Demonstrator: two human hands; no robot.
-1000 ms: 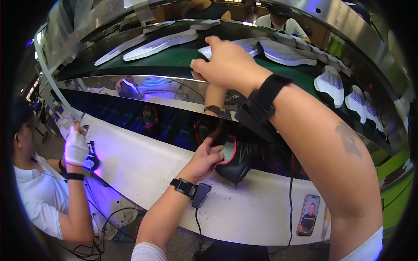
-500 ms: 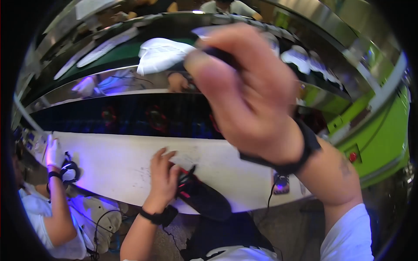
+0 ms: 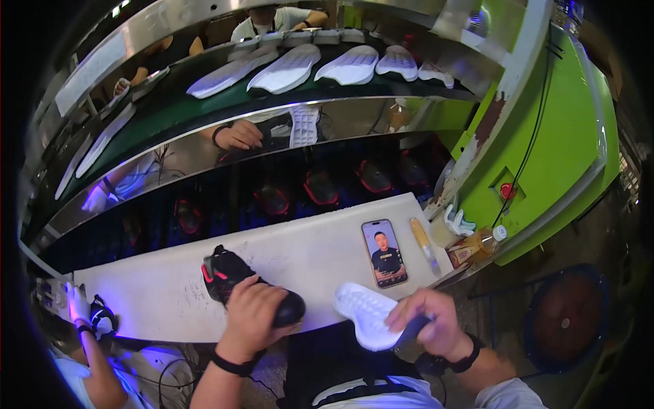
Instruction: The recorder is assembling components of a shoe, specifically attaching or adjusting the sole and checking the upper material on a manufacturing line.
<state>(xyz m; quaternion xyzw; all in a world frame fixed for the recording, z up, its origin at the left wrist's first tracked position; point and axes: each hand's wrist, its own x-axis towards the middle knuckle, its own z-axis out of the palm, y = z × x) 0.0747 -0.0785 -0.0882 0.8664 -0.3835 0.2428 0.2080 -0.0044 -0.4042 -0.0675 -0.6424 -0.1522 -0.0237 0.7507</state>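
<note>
My left hand [image 3: 253, 310] is closed around a black shoe upper [image 3: 230, 273] with red accents, over the front edge of the white worktable [image 3: 163, 300]. To the right, my right hand [image 3: 430, 320] grips a white shoe sole [image 3: 368, 313] by one end, with its studded, dished face showing. A dark part lies at the gripped end, between the fingers. Upper and sole are apart from each other.
A phone [image 3: 385, 253] and a yellow-handled tool [image 3: 424, 245] lie on the table's right, near a bottle [image 3: 480, 247]. Behind, black-and-red uppers [image 3: 320, 187] line a dark lower level. White soles [image 3: 285, 69] lie on a green belt [image 3: 153, 116] above. A co-worker's gloved hand [image 3: 78, 303] is left.
My right hand has come down from the belt to the table's front edge with the white sole. My left hand has shifted from beside the upper to a grip on it.
</note>
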